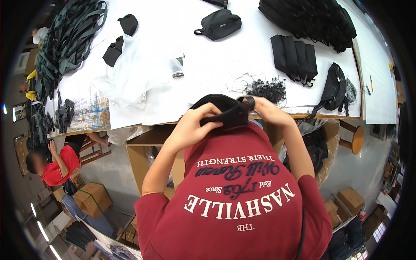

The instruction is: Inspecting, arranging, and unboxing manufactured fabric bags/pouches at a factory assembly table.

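Note:
A black fabric pouch (232, 113) is held up in front of my chest, at the near edge of the table, with its mouth facing up. My left hand (193, 125) grips the pouch's near left rim, thumb and fingers curled over it. At its right end, my right hand (266, 109) is closed by a small black loop; some of its fingers are hidden behind the pouch. Just beyond my right hand lies a heap of small black cords (266, 89). A finished-looking black pouch (221, 25) with a side loop rests at the far middle.
Dark straps (71, 34) are piled at the far left, near a clear plastic bag (130, 71). Black pouches (294, 58), a large black heap (312, 21) and a black waist bag (333, 89) lie right. Cardboard boxes (138, 162) stand under the table. Another person (65, 164) sits left.

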{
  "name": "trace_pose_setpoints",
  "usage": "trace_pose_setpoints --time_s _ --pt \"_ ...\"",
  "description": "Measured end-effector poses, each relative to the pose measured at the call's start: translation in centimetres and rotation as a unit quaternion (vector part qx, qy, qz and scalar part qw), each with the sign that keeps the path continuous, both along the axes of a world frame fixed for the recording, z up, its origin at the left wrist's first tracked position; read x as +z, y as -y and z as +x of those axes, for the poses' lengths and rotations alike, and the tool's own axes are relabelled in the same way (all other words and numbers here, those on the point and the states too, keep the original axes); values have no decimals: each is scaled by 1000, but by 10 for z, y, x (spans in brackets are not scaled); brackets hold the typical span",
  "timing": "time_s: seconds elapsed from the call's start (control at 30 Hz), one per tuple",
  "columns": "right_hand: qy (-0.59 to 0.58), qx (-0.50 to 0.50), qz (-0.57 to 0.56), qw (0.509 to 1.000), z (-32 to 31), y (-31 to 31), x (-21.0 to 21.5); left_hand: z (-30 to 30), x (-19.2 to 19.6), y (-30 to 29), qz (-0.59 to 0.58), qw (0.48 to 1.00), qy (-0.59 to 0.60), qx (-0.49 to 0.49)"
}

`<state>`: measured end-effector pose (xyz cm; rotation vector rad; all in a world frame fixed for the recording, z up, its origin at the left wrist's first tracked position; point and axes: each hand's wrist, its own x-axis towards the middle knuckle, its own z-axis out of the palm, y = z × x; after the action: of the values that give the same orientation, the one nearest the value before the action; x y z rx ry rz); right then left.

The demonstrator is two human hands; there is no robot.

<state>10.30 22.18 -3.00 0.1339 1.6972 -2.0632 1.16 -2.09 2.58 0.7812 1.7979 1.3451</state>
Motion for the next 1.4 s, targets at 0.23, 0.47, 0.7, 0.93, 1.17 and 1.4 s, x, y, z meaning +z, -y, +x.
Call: trace_pose_setpoints --time_s 0.23,0.47,0.7,0.93,1.17,1.4 --pt "37 -4 254 966 15 3 31 -17 -16 13 -44 996 57 51" --pt "-64 29 270 960 29 -47 57 -37 -36 27 -147 985 27 -81" --pt "13 -42 231 972 32 -73 56 -45 -37 40 -180 981 19 -68" --pt "-33 -535 -182 824 10 -70 12 -25 -36 27 -156 985 -49 -57" --pt "19 -328 -557 763 -33 -18 -5 -1 4 -19 -139 958 -129 -216" --pt "14 -273 -554 786 -9 -39 -11 23 15 -48 -172 954 -117 -218"
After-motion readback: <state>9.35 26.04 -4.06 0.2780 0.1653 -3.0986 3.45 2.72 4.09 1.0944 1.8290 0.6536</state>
